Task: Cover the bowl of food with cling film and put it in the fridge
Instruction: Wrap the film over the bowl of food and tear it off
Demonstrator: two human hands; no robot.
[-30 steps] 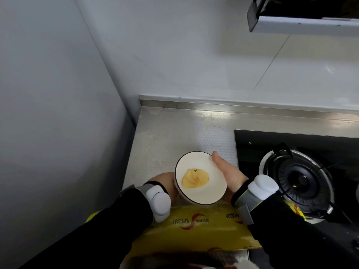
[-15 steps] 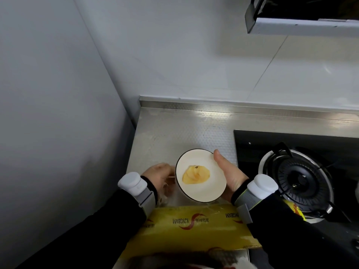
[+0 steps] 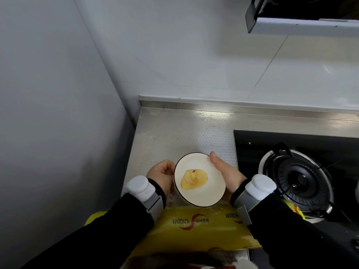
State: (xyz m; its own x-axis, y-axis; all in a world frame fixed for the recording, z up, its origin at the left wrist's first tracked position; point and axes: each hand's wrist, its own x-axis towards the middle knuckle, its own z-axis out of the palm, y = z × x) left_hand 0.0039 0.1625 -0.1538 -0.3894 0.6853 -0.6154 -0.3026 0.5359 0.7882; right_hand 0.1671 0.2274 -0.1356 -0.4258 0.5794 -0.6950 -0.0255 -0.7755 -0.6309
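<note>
A: Where is the bowl (image 3: 206, 197)?
B: Over the near part of the steel bench (image 3: 174, 136), between the two hands. It is white with a dark rim, and a pale yellow lump of food (image 3: 194, 179) sits in the middle. Whether it rests on the bench or is lifted off it, I cannot tell.
A: Is there film over the mouth?
B: I cannot tell that either.
A: And the grips?
B: The left grip (image 3: 161, 173) has its fingers curled in against the bowl's left wall. The right grip (image 3: 227, 175) cups the right side, with the thumb laid along the rim and the fingers hidden beneath.
A: What lies around it?
B: Just on the near side is a yellow cling film box (image 3: 194, 230) – flat, with red print, partly under both black sleeves (image 3: 116, 230). Each wrist carries a white unit (image 3: 138, 186) on a grey strap. To the right is a black hob (image 3: 252, 144) with a round burner (image 3: 301, 179) – near the right wrist. There is a grey wall (image 3: 48, 113) on the left, pale tiles (image 3: 194, 65) behind and a hood (image 3: 301, 26) at top right
</note>
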